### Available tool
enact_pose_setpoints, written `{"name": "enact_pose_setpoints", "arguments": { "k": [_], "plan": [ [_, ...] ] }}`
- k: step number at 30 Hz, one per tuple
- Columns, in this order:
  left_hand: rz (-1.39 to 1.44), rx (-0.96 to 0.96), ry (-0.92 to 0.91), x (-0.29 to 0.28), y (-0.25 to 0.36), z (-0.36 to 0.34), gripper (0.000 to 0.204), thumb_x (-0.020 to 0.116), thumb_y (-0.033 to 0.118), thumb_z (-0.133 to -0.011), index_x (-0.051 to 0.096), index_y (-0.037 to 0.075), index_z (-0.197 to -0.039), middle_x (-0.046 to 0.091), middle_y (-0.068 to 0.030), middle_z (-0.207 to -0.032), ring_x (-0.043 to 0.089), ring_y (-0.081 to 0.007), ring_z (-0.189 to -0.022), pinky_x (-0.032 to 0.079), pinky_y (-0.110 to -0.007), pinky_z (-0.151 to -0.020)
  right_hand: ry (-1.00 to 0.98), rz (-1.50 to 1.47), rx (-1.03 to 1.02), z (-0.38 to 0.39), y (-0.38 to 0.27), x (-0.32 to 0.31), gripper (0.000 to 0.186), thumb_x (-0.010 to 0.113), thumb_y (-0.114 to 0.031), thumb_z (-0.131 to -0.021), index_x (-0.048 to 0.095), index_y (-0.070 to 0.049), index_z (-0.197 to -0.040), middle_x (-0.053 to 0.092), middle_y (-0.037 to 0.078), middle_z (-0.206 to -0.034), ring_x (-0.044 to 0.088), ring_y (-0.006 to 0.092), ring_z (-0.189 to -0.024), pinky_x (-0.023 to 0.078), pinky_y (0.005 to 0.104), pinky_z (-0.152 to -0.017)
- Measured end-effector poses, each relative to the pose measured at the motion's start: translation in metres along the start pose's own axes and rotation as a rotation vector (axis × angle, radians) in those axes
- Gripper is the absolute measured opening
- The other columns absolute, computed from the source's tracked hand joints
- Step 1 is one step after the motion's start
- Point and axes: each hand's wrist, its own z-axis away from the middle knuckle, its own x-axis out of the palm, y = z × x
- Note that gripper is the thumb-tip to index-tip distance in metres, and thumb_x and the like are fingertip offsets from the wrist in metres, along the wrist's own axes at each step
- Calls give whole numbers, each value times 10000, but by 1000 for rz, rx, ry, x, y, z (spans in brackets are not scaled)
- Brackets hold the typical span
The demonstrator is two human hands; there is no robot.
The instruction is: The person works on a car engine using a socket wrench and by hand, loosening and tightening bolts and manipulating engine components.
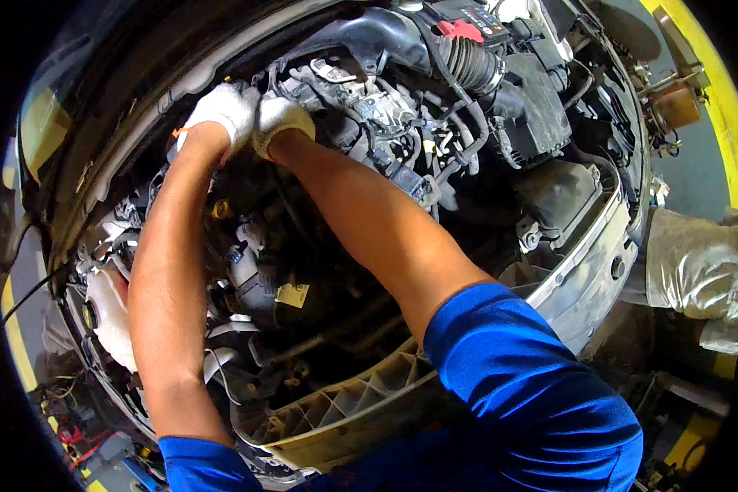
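Both my arms reach deep into a car's open engine bay, toward its far left part. My left hand, in a white knit work glove, is at the rear edge of the bay. Close beside it, my right hand wears a matching glove and bends down among hoses and engine parts. The gloves' backs and cuffs face up, while the fingers of both hands are out of sight. Whatever they touch or hold cannot be made out. Just right of my hands lies the engine's upper part, with metal pieces, wiring and connectors.
A ribbed intake hose meets a black air filter box at right, near a battery with a red terminal cover. A white reservoir stands left. The ribbed front crossmember spans the near side. Wrinkled pale cloth hangs at far right.
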Motion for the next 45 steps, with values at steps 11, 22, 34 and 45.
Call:
{"name": "enact_pose_setpoints", "arguments": {
  "k": [11, 22, 34, 45],
  "plan": [
    [-17, -57, 173, 10, -15, -2, 481, 493, 351, -930, 549, 88, -1328, 587, -228, -1304, 561, -409, -1201, 446, -443, -1012, -51, 84, -47, 17, -11, -26, 384, 726, -220, -744, 688, -69, -1096, 695, 144, -1146, 690, 268, -1039, 560, 365, -862],
    [230, 22, 108, 11, -10, -20, 482, 529, 298, -943, 509, 94, -1379, 634, -204, -1245, 615, -373, -1110, 473, -376, -943, 105, -37, 67, 10, 2, -10, 282, 665, -239, -816, 724, -122, -1066, 706, 116, -1142, 685, 287, -1058, 567, 382, -847],
    [174, -21, 198, 24, -15, -10, 473, 479, 362, -938, 608, 1, -1216, 612, -275, -1230, 580, -418, -1177, 475, -480, -977, 160, 92, -155, 25, -3, -3, 287, 543, -329, -888, 739, -140, -979, 723, 102, -1066, 697, 274, -989, 554, 409, -797],
    [83, 99, 216, 16, -32, 7, 480, 455, 130, -934, 509, 219, -1403, 627, -169, -1267, 620, -371, -1122, 495, -420, -950, 270, 227, -287, 48, -2, -1, 286, 488, -255, -936, 653, -92, -1104, 694, 134, -1058, 682, 312, -950, 562, 421, -773]
  ]
}}
